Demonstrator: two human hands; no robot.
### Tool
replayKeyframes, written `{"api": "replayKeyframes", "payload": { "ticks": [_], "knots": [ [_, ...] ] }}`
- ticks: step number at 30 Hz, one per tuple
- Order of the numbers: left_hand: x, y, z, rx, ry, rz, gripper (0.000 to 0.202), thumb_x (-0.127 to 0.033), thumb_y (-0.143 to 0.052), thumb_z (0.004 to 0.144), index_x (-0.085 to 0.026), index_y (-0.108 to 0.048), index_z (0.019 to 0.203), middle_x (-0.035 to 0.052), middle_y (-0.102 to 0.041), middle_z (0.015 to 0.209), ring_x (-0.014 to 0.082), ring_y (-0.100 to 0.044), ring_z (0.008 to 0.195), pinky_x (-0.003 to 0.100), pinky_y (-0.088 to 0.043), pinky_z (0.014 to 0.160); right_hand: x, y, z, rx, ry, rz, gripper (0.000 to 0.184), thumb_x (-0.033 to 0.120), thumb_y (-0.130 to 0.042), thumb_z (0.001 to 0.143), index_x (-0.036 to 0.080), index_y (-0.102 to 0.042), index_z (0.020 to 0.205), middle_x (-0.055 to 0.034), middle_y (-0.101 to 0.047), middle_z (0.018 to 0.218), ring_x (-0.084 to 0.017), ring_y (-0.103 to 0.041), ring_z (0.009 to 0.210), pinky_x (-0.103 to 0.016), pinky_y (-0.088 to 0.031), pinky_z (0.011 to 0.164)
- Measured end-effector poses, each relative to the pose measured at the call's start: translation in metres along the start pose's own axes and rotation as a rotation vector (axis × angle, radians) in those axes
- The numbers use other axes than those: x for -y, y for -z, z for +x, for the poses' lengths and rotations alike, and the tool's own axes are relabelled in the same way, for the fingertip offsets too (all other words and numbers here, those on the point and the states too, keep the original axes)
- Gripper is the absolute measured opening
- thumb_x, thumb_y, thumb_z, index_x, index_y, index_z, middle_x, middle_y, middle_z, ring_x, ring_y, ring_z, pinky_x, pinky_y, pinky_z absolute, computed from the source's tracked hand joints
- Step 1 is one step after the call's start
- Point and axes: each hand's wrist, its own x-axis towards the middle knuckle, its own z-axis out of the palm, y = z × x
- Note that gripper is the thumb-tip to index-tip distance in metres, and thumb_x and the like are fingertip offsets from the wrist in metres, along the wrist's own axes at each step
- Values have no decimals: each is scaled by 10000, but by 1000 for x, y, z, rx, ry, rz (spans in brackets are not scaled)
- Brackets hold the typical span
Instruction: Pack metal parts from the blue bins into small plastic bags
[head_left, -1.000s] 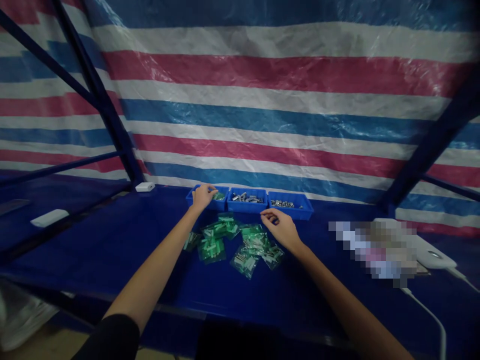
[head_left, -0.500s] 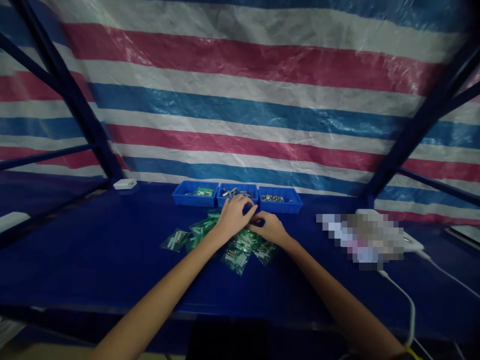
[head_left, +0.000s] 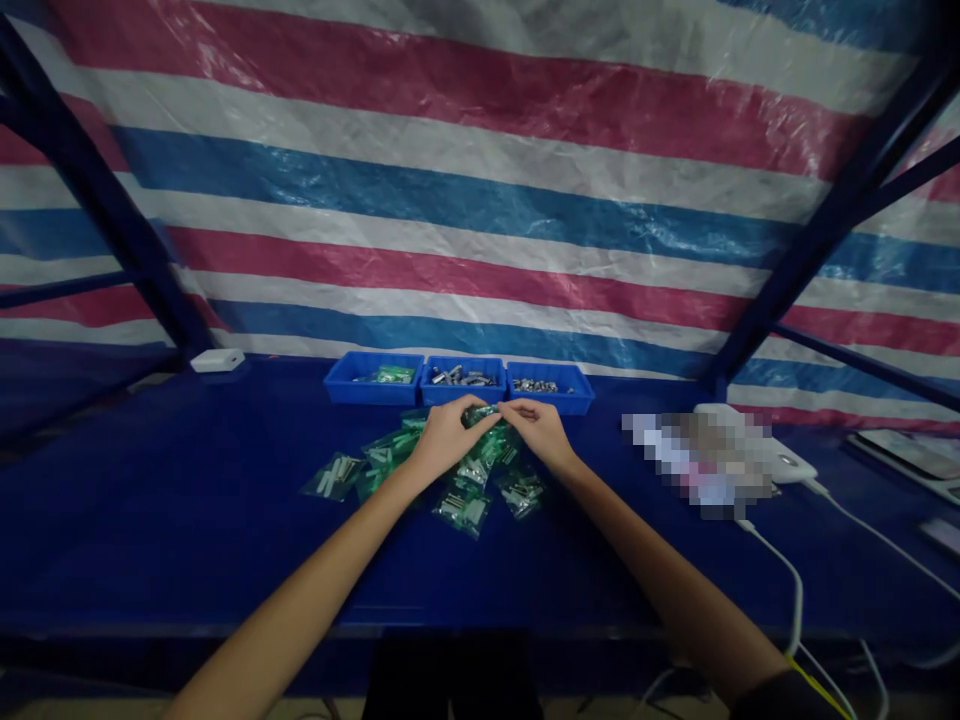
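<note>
My left hand (head_left: pixel 442 438) and my right hand (head_left: pixel 537 430) meet over a heap of small green plastic bags (head_left: pixel 465 490) on the blue table. Both pinch the top edge of one green bag (head_left: pixel 484 414), fingers closed on it. Behind them stand three blue trays in a row: the left tray (head_left: pixel 373 379) holds green bags, the middle tray (head_left: pixel 463 379) and the right tray (head_left: pixel 550 386) hold small metal parts. One bag (head_left: pixel 332 476) lies apart at the left.
A white box (head_left: pixel 217 360) sits at the far left. A white device (head_left: pixel 780 462) with a cable (head_left: pixel 791 590) lies at the right, beside a blurred patch. Dark blue frame posts (head_left: pixel 105 210) and a striped tarp (head_left: pixel 480 180) close the back.
My left hand came back from the left tray to the heap and met my right hand. Both now grip one bag. The view shifted right and down.
</note>
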Motion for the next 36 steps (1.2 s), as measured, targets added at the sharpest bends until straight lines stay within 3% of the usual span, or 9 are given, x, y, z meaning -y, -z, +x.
{"api": "replayKeyframes", "payload": {
  "ticks": [5,9,14,16,19,22,25,31,36],
  "knots": [
    [5,-3,4,-147,137,-336,406,-410,-716,680,-180,-617,999,32,-651,775,169,-594,677,287,-456,607,4,-1,2,-23,-46,173,381,516,-657,678,184,-699,862,-35,-699,800,-162,-633,746,-255,-489,605],
    [5,-6,4,-204,114,-475,293,-406,-727,670,-166,-627,804,21,-633,728,158,-590,684,282,-461,632,7,-1,0,74,19,214,402,454,-715,647,209,-678,964,-33,-699,908,-155,-640,792,-274,-511,693],
    [5,-6,3,-314,-133,-376,198,-349,-741,686,-171,-655,685,13,-629,716,156,-589,713,293,-444,671,5,0,-1,75,156,179,260,372,-741,637,214,-691,837,-38,-700,903,-182,-650,853,-317,-516,777],
    [5,-4,3,-277,-268,-263,151,-301,-730,713,-186,-661,644,15,-650,772,161,-596,776,329,-433,770,2,1,-1,47,247,119,166,347,-720,667,211,-692,759,-55,-696,965,-203,-641,933,-336,-509,812],
    [8,4,3,-129,-378,17,145,-233,-715,734,-213,-659,602,-9,-677,839,167,-589,875,385,-355,891,-1,2,-2,40,334,-10,96,305,-699,699,211,-696,719,-68,-693,1019,-222,-627,997,-378,-480,884],
    [9,14,2,-32,-407,164,139,-155,-674,762,-236,-674,648,-30,-691,901,167,-571,978,392,-303,933,-3,2,-4,28,364,-72,82,289,-694,710,211,-696,732,-68,-709,964,-226,-641,954,-413,-465,907],
    [9,22,1,-13,-450,200,203,-77,-623,775,-236,-687,666,-16,-693,988,177,-547,1062,393,-297,941,-1,3,-6,-32,465,-190,72,233,-658,728,225,-693,666,-57,-703,976,-229,-616,992,-438,-431,943],
    [7,26,1,-89,-453,192,274,-40,-614,741,-267,-715,624,-10,-642,1185,231,-474,1181,453,-315,959,3,5,-10,-82,635,-340,199,152,-592,741,262,-716,631,-29,-567,1258,-257,-479,1203,-447,-438,921],
    [3,26,3,-166,-351,52,335,2,-589,711,-298,-737,723,-17,-593,1274,223,-476,1187,500,-315,1014,6,4,-11,-126,663,-295,152,197,-631,753,260,-722,649,-28,-520,1296,-262,-466,1222,-442,-455,918]
  ]
}}
